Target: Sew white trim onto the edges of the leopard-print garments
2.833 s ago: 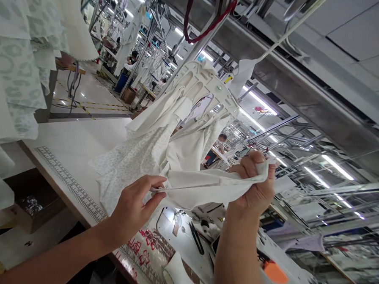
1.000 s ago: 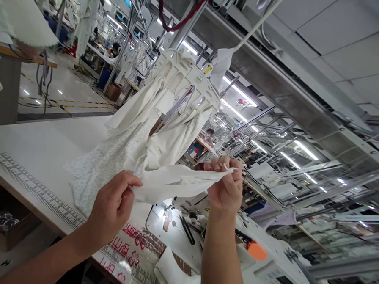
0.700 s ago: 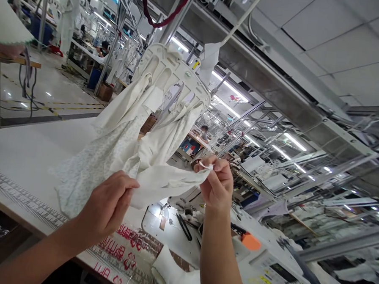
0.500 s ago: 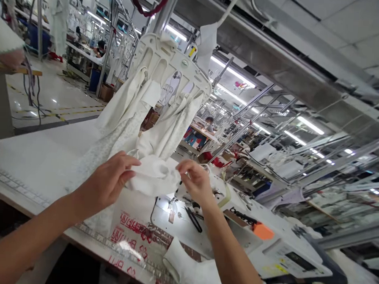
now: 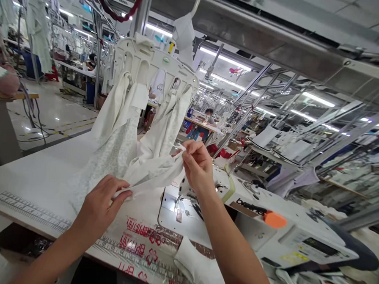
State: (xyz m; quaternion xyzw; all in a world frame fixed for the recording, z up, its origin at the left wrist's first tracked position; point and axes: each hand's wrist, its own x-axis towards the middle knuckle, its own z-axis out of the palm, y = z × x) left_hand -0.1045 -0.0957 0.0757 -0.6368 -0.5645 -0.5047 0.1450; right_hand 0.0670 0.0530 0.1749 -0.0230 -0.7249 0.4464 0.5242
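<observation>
Stretched between my two hands is a white piece of fabric (image 5: 154, 174), its lower edge pulled fairly straight. My left hand (image 5: 105, 199) pinches one end between thumb and fingers, low over the table. Higher up, my right hand (image 5: 196, 161) grips the other end at the fingertips, left of the sewing machine head. Behind the cloth, patterned white fabric pieces (image 5: 121, 134) hang from a white plastic hanger rack (image 5: 166, 62); whether the held cloth joins them I cannot tell. Below my right hand lies the machine's lit metal needle plate (image 5: 169, 217).
The white sewing machine (image 5: 261, 230) fills the right side, with an orange tag (image 5: 275, 219) on it. A printed ruler strip (image 5: 30, 212) runs along the edge of the white table (image 5: 48, 168). Another white cloth (image 5: 198, 265) lies at the front. Co-workers sit farther back.
The cloth went from bunched to drawn out between my hands. My left hand moved down and my right hand up, relative to the table. The view has shifted slightly.
</observation>
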